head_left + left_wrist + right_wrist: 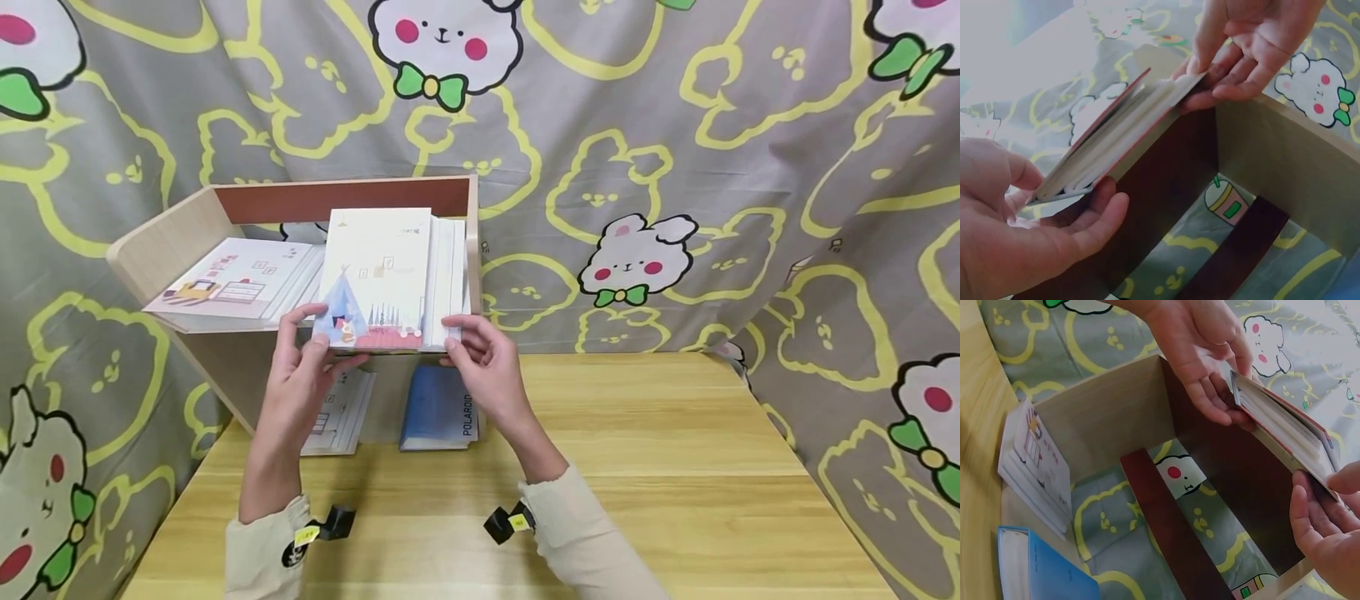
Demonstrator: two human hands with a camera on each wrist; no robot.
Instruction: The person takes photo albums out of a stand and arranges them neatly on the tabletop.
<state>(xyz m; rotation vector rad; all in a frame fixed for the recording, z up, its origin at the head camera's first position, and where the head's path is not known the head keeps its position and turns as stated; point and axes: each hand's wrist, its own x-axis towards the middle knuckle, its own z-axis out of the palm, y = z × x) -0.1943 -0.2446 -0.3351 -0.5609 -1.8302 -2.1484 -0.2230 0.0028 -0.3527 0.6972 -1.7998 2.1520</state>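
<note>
Yep, a picture book [377, 267] gripped two-handed at the front edge of the shelf [180, 229].

Head view: it's between the left hand [296, 375] and right hand [491, 367], near the shelf's front right corner, long axis running back from them; neither hand looks nearer. Left wrist: left thumb above, fingers beneath. Right wrist: right hand pinches the other side, blue album [1044, 569] lower, near the table [979, 456].

Grey cloth [525, 192] printed with white rabbits and yellow outlines hangs behind the wood-grain table [637, 425] — and a blue POLAROID album [435, 408] sits low down, pale illustrated books [345, 421] to its left.
</note>
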